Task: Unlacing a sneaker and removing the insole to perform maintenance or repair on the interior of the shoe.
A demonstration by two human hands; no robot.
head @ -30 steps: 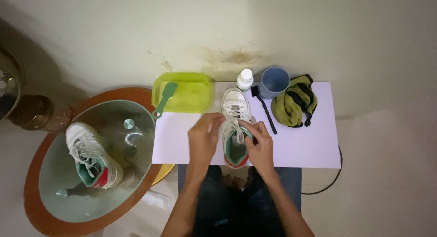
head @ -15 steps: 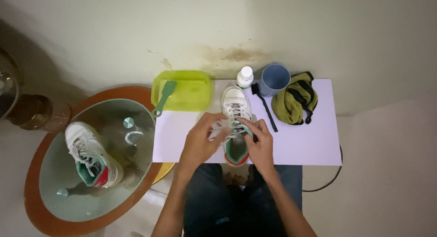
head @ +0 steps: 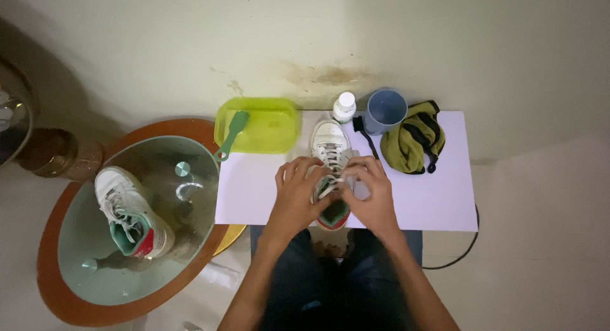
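Far out to the left of the fingers sits a round glass table (head: 127, 267) with a brown rim, and on it lies a second white shoe (head: 130, 220) with a green and red lining, well apart from both hands. Under the fingers a white table (head: 432, 201) spreads out to both sides. Beyond the fingertips of the left hand, up against the wall, stands a lime-green tray (head: 270, 124), and a green brush (head: 230, 135) leans over its left edge. Beyond and to the right of the right hand's fingers lies a bunched yellow-green and black cloth (head: 416, 140), with a blue cup (head: 386, 110) just beside it. Between the two hands stands a white shoe (head: 329, 143), toe pointing away toward the wall, its heel end nearest the person. The left hand (head: 298, 197) lies curled against the shoe's left side, and the right hand (head: 375, 194) against its right; the fingers of both are bent inward over the laces (head: 328, 186), pinching them at the middle of the shoe. Just past the shoe's toe stands a small white bottle (head: 344, 106), and a black brush (head: 365, 137) lies just beyond the right hand's fingertips.
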